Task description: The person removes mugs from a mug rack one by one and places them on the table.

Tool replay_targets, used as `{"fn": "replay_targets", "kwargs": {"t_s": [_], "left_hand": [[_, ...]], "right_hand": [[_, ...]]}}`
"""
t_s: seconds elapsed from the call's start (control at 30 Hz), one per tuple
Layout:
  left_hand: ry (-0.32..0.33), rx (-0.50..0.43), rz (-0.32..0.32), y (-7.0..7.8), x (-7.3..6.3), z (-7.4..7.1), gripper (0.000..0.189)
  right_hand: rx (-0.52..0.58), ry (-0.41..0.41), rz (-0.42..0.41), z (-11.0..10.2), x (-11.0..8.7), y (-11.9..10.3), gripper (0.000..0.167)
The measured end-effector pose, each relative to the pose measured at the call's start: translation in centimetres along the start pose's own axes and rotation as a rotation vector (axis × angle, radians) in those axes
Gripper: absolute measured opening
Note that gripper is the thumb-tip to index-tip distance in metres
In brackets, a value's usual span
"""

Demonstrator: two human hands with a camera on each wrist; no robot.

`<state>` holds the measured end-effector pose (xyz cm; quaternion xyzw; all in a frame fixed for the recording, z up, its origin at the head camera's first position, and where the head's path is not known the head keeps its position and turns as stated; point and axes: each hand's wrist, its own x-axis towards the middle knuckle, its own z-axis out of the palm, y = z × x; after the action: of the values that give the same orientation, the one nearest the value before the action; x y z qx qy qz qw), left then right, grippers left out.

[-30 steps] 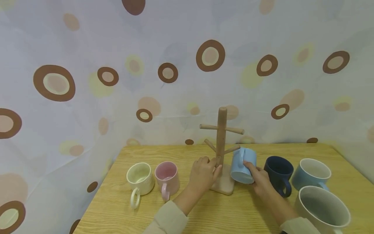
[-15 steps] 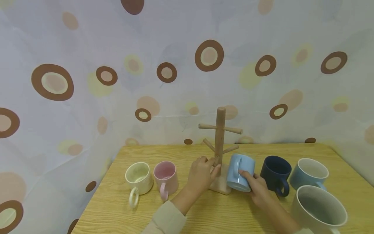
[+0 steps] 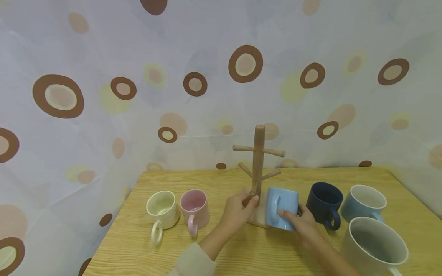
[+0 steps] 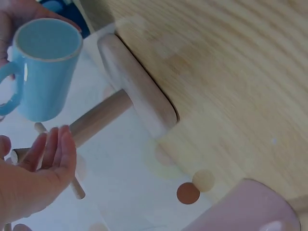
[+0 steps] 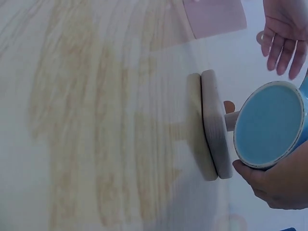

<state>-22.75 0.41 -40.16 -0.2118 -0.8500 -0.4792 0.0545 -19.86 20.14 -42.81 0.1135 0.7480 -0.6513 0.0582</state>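
My right hand [image 3: 306, 224] grips a light blue mug [image 3: 289, 203] by its body, thumb on the near side. The mug is held off the table, its handle [image 3: 274, 210] turned left toward the wooden mug tree [image 3: 259, 163]. Its round pale base [image 5: 270, 126] faces the right wrist camera. My left hand [image 3: 235, 212] is beside the post at the lowest peg [image 3: 253, 189]. In the left wrist view the fingers of that left hand [image 4: 43, 178] look extended and loosely bent, close to the peg. Whether they touch it, I cannot tell.
On the left stand a cream mug [image 3: 163, 211] and a pink mug [image 3: 195, 209]. To the right are a navy mug [image 3: 324, 203], a blue-and-white mug [image 3: 362, 207] and a large grey-white mug [image 3: 374, 245]. A patterned cloth [image 3: 207, 115] hangs behind the wooden table [image 3: 138, 253].
The blue mug in my right hand has come nearer and slightly left, away from the right-hand peg, and tilted differently. My left hand has lowered slightly and its fingers have shifted off the lowest peg's end.
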Motion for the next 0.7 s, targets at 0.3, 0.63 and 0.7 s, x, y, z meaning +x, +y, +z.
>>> {"fn": "replay_targets", "kwargs": {"t_s": [0.3,0.63,0.7], "left_hand": [[-0.106,-0.446,-0.229,1.5,-0.6,1.1,0.034],[-0.217,-0.693,-0.451,3.1,-0.8,1.5,0.039],[-0.236,-0.731,-0.474,3.3,-0.8,1.5,0.04]], "right_hand": [[-0.048,-0.002,-0.081,0.2,-0.4,0.7,0.085],[-0.095,0.001,-0.122,0.4,-0.3,1.2,0.088],[-0.104,0.0,-0.137,0.3,-0.3,1.3,0.087]]}}
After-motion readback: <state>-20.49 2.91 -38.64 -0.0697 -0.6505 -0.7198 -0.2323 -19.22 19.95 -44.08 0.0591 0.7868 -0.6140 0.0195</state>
